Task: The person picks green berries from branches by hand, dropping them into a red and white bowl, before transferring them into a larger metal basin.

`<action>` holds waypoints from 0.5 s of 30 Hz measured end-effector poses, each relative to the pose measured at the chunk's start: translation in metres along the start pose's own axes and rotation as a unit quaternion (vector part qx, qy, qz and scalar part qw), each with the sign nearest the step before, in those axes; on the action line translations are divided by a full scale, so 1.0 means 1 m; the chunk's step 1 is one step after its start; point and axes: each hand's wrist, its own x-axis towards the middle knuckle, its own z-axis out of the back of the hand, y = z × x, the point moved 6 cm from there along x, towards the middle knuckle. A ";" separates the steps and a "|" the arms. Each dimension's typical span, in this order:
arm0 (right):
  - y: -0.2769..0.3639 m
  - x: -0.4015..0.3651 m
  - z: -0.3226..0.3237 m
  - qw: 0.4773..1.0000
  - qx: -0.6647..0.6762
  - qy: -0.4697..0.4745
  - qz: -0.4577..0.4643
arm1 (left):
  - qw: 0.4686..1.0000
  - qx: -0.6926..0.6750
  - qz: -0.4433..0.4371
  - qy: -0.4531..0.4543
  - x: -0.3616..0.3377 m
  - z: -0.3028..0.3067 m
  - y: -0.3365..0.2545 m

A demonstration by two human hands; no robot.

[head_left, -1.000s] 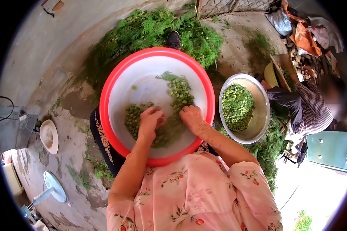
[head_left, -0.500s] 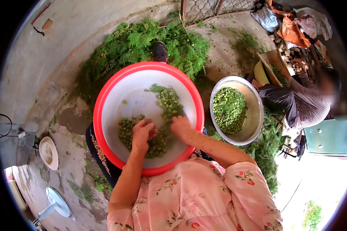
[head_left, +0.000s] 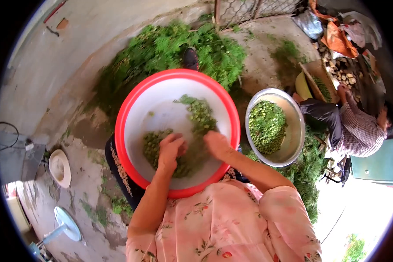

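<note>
A white basin with a red rim point(head_left: 177, 73) rests on my lap. Inside it lie small round green seed cones point(head_left: 152, 146) in a heap at the lower left, and more with a leafy green sprig point(head_left: 201, 114) at the upper right. My left hand point(head_left: 172, 151) is over the lower heap, its fingers curled inward; anything in them is too small to name. Close to the sprig's lower end, my right hand point(head_left: 216, 144) is closed, slightly blurred, and its fingertips are hidden.
A metal bowl point(head_left: 296, 120) right of the basin holds green cones point(head_left: 266, 126). Cut green branches point(head_left: 161, 50) lie ahead. At right a person point(head_left: 358, 124) sits by a basket point(head_left: 325, 76) and wood pieces point(head_left: 347, 78). A hat point(head_left: 59, 168) and a fan point(head_left: 67, 223) are at left.
The whole view has shifted slightly, so things appear further right. My right hand has moved a little away from the sprig. The other person's arm and head have shifted.
</note>
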 end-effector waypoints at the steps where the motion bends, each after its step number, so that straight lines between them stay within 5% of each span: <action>1: -0.011 0.002 0.003 0.984 0.146 -0.090 0.053 | 1.000 0.011 -0.001 0.005 0.002 0.000 0.001; 2: -0.014 0.004 0.013 0.958 0.275 -0.071 0.033 | 1.000 0.010 -0.002 0.010 0.001 -0.001 0.002; 3: -0.008 -0.003 0.028 0.867 0.486 0.041 -0.104 | 1.000 0.009 -0.004 0.018 0.000 -0.004 0.000; 4: -0.010 -0.007 0.023 0.796 0.586 0.063 -0.139 | 1.000 0.009 -0.009 0.027 0.000 -0.006 -0.001; 7: -0.008 -0.011 0.016 0.641 0.751 0.083 -0.138 | 0.996 0.009 -0.033 0.081 -0.004 -0.016 -0.004; 10: -0.001 -0.014 0.018 0.615 0.775 0.090 -0.116 | 0.990 -0.001 -0.026 0.142 -0.010 -0.027 -0.006; 15: -0.022 -0.038 0.082 0.665 0.740 -0.007 -0.096 | 0.997 0.004 -0.007 0.073 -0.005 -0.014 -0.002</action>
